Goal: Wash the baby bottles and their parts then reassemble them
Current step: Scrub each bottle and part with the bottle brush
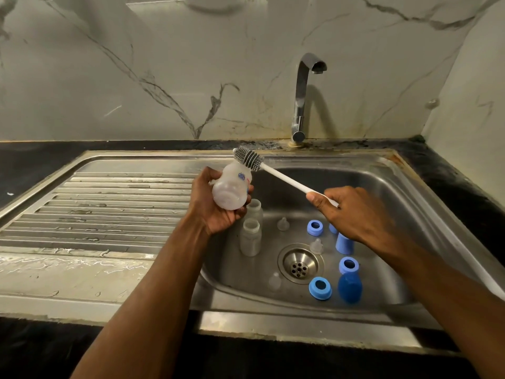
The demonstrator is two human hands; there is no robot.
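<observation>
The step in hand looks like scrubbing the first bottle [232,188]. The left hand [216,206] is curled round its body and holds it over the left edge of the sink [382,192], base toward the camera and mouth tipped away. The right hand [352,212] grips the white handle of the brush [250,159], whose grey bristle head lies at the far end of the bottle, by the mouth; whether it is partly inside or just against the rim cannot be told from here.

The next move probably calls for lining the brush head up with the mouth and working it in and out while the left hand keeps the bottle from turning. No water runs from the tap [306,86] behind the sink, so rinsing will need it opened.

The bottle is cloudy, translucent plastic with a small blue printed mark on its side and droplets or suds on the base. It will likely be slippery when wet.

Down in the sink, left of the drain [300,265], two more bottles [250,236] stand upright with no tops. Three clear teats [317,246] lie around the drain. Right of the drain sit blue rings [320,288] and blue caps [349,287], all apart from the bottles, so reassembly seems well off
</observation>
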